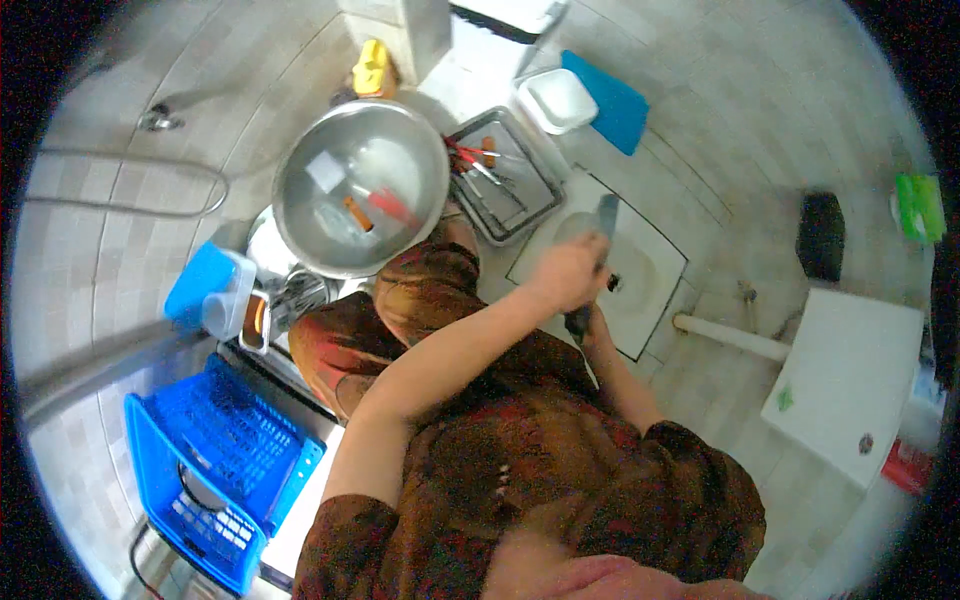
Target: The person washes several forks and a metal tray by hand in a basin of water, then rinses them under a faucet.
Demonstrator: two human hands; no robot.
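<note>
A long tool with a broad grey blade [609,214] and dark handle [577,322], seemingly a knife, slants over the floor in front of me. My right hand [596,330] is closed around the handle. Nearer the blade, my left hand [571,271] is wrapped about the tool; motion blur hides its exact finger contact. Ahead and to the left stands a large steel basin [289,217] with water in it. An orange piece [358,214], a blurred red item [390,204] and a white square pad [325,172] lie inside.
Right of the basin, a rectangular tray [525,214] holds several red-handled tools [472,154]. Behind it are a white tub [559,101] and blue board [611,105]. A blue plastic crate [217,450] is at left. A pale floor panel [652,285] lies below my hands; a pipe [727,335] runs right.
</note>
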